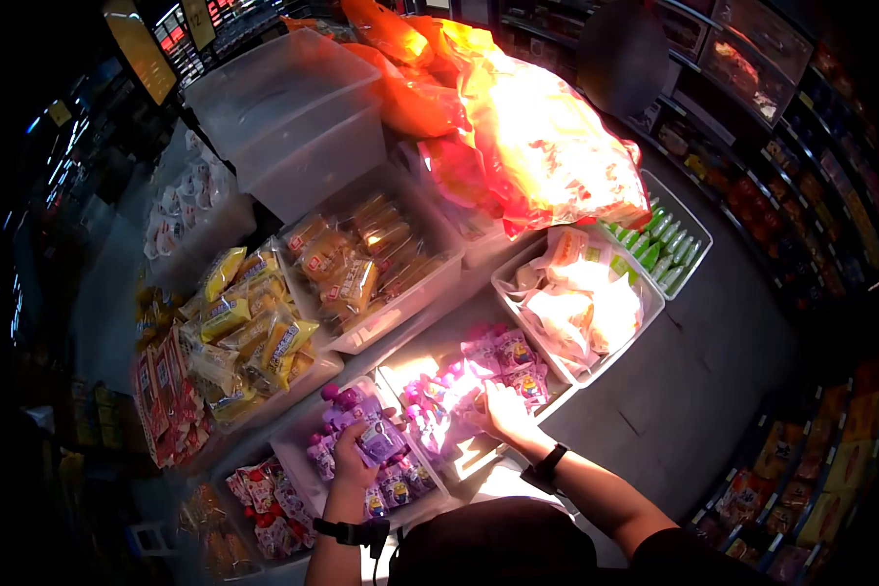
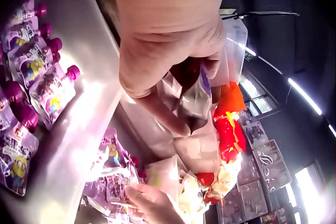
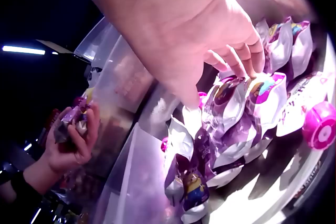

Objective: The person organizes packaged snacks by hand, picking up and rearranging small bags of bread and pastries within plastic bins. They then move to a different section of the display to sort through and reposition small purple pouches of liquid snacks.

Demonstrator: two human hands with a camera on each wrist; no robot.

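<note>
My left hand grips a purple spout pouch above a clear bin of similar pouches with magenta caps. In the left wrist view, the thumb lies along the near side of that pouch's silvery bottom end. My right hand is in the neighbouring bin, among more purple spout pouches. Its thumb and bent fingers come down on either side of a pouch's upper edge in the right wrist view. Strong sunlight washes out part of this bin in the head view.
Left of the bins lie yellow-wrapped snacks and red-and-white packets. Behind stands a bin of brown packaged pastries. White packets fill a bin at right, near green packets. A large orange bag sits at the back.
</note>
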